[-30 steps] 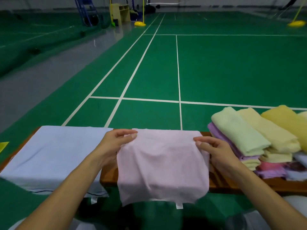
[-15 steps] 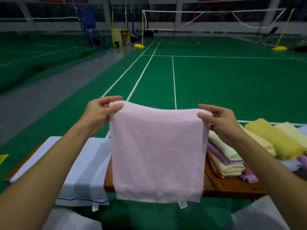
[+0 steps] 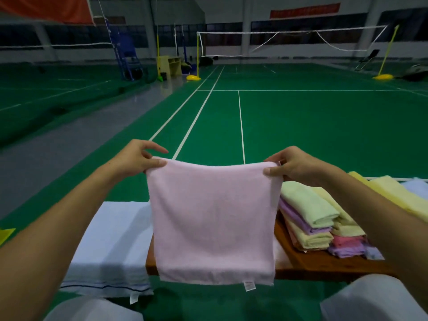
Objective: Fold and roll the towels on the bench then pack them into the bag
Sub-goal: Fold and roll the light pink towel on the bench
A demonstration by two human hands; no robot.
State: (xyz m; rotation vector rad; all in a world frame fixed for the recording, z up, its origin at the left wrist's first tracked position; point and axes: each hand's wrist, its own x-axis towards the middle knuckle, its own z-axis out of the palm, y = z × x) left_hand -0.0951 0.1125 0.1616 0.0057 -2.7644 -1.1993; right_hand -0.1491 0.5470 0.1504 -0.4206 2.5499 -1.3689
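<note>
Your left hand (image 3: pixel 136 158) and right hand (image 3: pixel 294 165) pinch the pink towel's (image 3: pixel 213 221) top corners; next, probably lay it on the tabletop (image 3: pixel 324 265) at 6 o'clock to fold.

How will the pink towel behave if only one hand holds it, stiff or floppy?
Probably floppy: the pink towel sags between the left hand and the right hand along its top edge. It seems light, since fingers pinching the corners carry it. Released at one corner, it would likely collapse and hang.
</note>
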